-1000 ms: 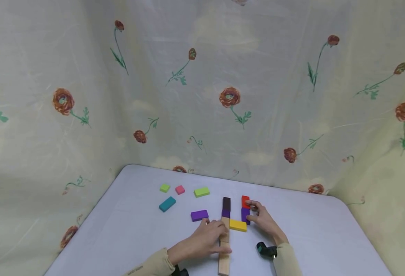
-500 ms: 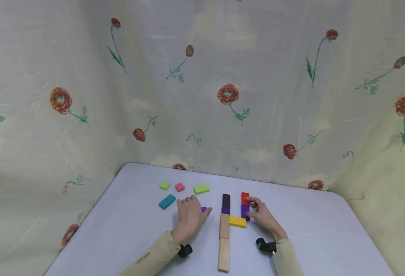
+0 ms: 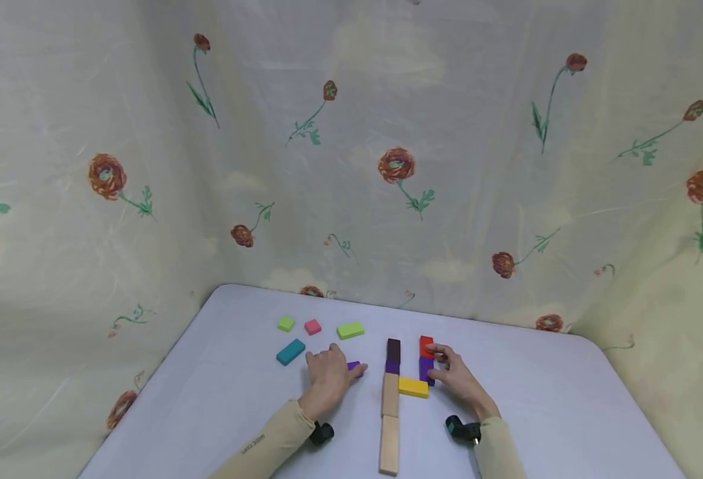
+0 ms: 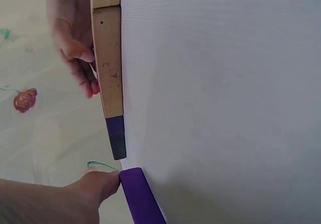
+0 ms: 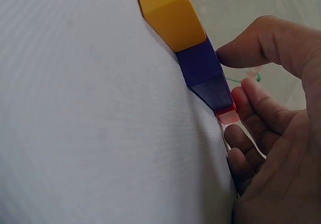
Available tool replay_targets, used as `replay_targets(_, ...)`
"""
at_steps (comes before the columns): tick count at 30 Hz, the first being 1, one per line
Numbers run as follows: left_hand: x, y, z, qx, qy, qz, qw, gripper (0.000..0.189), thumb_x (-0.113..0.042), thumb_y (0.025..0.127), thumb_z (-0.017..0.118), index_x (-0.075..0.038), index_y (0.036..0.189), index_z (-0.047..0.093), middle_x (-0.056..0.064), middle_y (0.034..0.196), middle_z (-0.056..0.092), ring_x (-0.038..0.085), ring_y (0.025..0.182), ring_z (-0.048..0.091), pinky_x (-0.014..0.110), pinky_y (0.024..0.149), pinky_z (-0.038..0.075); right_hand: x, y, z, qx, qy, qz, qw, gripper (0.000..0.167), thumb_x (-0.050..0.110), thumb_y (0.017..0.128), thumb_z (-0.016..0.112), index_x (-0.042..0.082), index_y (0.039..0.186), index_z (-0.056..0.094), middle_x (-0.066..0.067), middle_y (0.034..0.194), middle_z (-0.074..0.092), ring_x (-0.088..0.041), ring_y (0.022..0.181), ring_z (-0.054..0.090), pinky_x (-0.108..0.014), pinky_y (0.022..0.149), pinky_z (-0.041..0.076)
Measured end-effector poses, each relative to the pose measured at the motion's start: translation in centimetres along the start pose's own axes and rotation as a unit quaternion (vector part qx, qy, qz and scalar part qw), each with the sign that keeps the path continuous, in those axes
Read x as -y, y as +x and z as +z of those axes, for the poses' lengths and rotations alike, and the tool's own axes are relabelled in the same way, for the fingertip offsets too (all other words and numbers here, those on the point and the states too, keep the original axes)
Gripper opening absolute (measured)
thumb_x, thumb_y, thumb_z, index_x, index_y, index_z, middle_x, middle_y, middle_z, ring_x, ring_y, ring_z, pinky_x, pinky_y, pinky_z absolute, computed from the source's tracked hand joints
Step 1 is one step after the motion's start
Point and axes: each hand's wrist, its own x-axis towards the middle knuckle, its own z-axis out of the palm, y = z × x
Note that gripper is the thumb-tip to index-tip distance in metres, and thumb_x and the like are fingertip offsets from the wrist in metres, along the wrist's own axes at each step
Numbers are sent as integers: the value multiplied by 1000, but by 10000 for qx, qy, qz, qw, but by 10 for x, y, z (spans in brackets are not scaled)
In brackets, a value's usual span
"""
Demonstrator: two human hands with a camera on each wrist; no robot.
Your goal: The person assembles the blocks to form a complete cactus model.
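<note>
My left hand (image 3: 327,379) is over a purple block (image 3: 354,365) left of the middle, its thumb at the block's right end and its other fingers curled on the far side. Much of that block is hidden under the hand. In the left wrist view the thumb meets a corner of the purple block (image 4: 143,196). On the right, my right hand (image 3: 461,384) rests its thumb against a second purple block (image 3: 425,371), and its loosely bent fingertips touch the red block (image 3: 425,343) beyond it. A yellow block (image 3: 413,388) lies across the near end of that pair.
Two plain wooden blocks (image 3: 390,396) continue a column below a dark block (image 3: 393,350) with a purple end behind. Farther left lie a teal block (image 3: 291,352), a small green block (image 3: 286,323), a pink block (image 3: 312,326) and a longer green block (image 3: 350,330).
My left hand has left the wooden blocks and moved left and away from me onto the purple block. The right hand stays at the red and purple blocks.
</note>
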Motion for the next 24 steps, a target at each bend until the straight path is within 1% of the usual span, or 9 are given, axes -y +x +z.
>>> replay_targets(7,-6,4,-2,326,-296,73,9990,72,-60,79,69,2,114,62,15,77,69,24,72,65,46,87,46,0,-1,0,-16,-58,-68,10000,54,11,89,63,11,138,42,-18,144,38,-38,133,33,-62,110,26)
replay_targets(9,-7,5,-3,299,-376,135,9988,69,-57,79,71,3,113,62,15,76,69,24,70,65,46,87,46,1,-1,0,-27,-43,-49,10000,54,11,89,63,11,139,42,-18,144,38,-38,133,33,-62,110,26)
replay_targets(11,-7,6,-3,183,-461,238,9985,64,-55,77,73,2,106,63,14,74,68,24,68,64,45,83,46,1,-1,-1,-31,-39,-46,10000,54,11,89,63,11,139,42,-18,144,37,-38,133,32,-63,110,26)
replay_targets(13,-5,9,-4,128,-536,452,9975,57,-50,76,76,1,98,63,13,73,66,25,69,63,44,79,47,1,-1,-1,-55,-5,-20,10000,54,10,89,63,13,139,42,-17,145,37,-38,134,32,-62,110,26)
replay_targets(15,-3,12,-5,120,-585,810,9949,50,-45,74,79,-1,93,62,11,74,64,24,71,62,41,74,47,2,-1,-1,-69,2,-29,10000,54,10,89,62,13,139,42,-16,145,37,-38,134,32,-62,110,26)
replay_targets(17,2,16,-7,212,-628,1142,9912,44,-39,73,82,-3,89,60,10,76,61,23,72,61,40,72,46,2,-2,0,-55,-1,-42,10000,54,10,89,62,13,139,42,-17,145,37,-38,133,32,-62,110,27)
replay_targets(19,6,19,-10,331,-605,1340,9886,44,-37,72,83,-4,89,60,8,78,60,23,74,59,39,72,46,2,-3,1,-34,-26,-44,10000,54,10,89,62,13,139,42,-17,146,37,-38,133,32,-62,109,27)
replay_targets(21,11,21,-13,424,-614,1282,9889,50,-41,70,84,-3,91,60,10,80,61,24,76,60,41,73,47,2,-4,1,-35,-50,-80,9999,54,9,89,62,12,139,42,-17,146,37,-38,133,33,-62,109,28)
replay_targets(24,16,21,-15,543,-743,1000,9907,56,-47,68,84,-2,91,60,11,80,62,26,77,61,43,75,48,1,-4,0,-56,-111,-131,9998,54,8,89,62,12,139,43,-17,146,38,-38,134,33,-62,110,27)
